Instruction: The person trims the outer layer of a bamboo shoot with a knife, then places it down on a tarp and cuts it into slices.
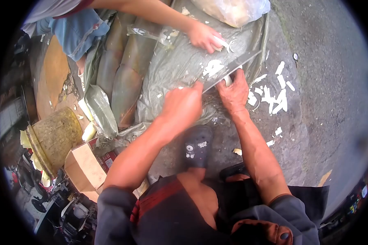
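My left hand (pixel 182 103) is closed around the handle of a long knife (pixel 246 60), whose blade slants up and to the right. My right hand (pixel 235 93) grips a white, peeled-looking vegetable piece (pixel 228 80) right at the blade. The blade passes over the piece and hides part of it; whether it has cut in I cannot tell. White slices (pixel 213 67) lie on the grey-green plastic sheet (pixel 159 87) just beyond the knife. Another person's hand (pixel 205 37) holds a white piece (pixel 221 42) further up the sheet.
White strips (pixel 280 102) are scattered on the ground at right. A filled plastic bag (pixel 235 10) stands at the top. Two long brownish-green cylinders (pixel 129 75) lie at left, near a tipped yellow bucket (pixel 59 136) and an open cardboard box (pixel 84 165). My shoe (pixel 198 145) is below the sheet.
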Motion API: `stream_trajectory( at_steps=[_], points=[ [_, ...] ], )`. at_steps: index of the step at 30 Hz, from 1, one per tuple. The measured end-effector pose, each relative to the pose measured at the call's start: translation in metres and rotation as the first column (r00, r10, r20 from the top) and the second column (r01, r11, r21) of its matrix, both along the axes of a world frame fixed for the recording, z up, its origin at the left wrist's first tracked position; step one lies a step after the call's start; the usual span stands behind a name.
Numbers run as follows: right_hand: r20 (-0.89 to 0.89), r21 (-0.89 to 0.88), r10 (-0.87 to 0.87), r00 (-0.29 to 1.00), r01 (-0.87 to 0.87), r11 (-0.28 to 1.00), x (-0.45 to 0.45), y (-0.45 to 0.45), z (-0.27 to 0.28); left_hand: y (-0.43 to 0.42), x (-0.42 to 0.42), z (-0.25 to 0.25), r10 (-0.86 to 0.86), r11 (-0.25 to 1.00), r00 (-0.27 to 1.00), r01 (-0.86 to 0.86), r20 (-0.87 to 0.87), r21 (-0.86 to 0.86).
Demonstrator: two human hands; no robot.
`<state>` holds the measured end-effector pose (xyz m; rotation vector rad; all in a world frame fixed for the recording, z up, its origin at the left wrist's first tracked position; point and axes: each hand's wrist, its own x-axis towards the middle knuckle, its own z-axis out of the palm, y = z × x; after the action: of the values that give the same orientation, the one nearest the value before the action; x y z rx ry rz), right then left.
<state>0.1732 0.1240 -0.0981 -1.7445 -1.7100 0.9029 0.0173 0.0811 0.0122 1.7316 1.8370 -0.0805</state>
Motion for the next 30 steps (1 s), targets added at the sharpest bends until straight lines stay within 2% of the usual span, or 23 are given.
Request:
stream_trajectory(
  at_steps=[7,12,16,20,22,26,30],
  points=[
    [0.007,0.064,0.023,1.000,-0.023,0.998,0.001,-0.001,-0.004,-0.036,-0.013,0.032,0.001,0.995,1.000,-0.004,-0.024,-0.099],
    [-0.007,0.046,0.013,1.000,-0.013,0.999,0.001,-0.001,-0.002,-0.028,-0.002,0.010,0.043,0.997,0.999,-0.043,0.000,-0.067],
    [0.005,0.050,0.030,1.000,-0.031,0.998,-0.002,-0.002,0.002,0.009,0.012,-0.028,0.046,0.999,0.999,-0.046,-0.009,0.008],
    [-0.026,0.037,0.023,0.999,-0.022,0.999,0.001,-0.004,0.000,0.031,0.013,-0.046,0.056,0.997,0.997,-0.058,0.051,0.042],
    [-0.047,0.004,0.020,0.999,-0.019,1.000,0.002,-0.005,0.001,0.032,0.001,-0.041,0.060,0.993,0.993,-0.070,0.104,0.094],
    [-0.064,-0.033,-0.008,0.998,0.006,0.999,0.005,-0.008,0.001,-0.006,-0.001,0.007,0.051,0.997,0.999,-0.052,-0.018,-0.062],
    [-0.080,0.001,-0.001,0.997,0.001,1.000,0.002,-0.002,-0.002,-0.040,-0.010,0.021,0.054,0.996,0.998,-0.055,-0.009,-0.066]
  ],
)
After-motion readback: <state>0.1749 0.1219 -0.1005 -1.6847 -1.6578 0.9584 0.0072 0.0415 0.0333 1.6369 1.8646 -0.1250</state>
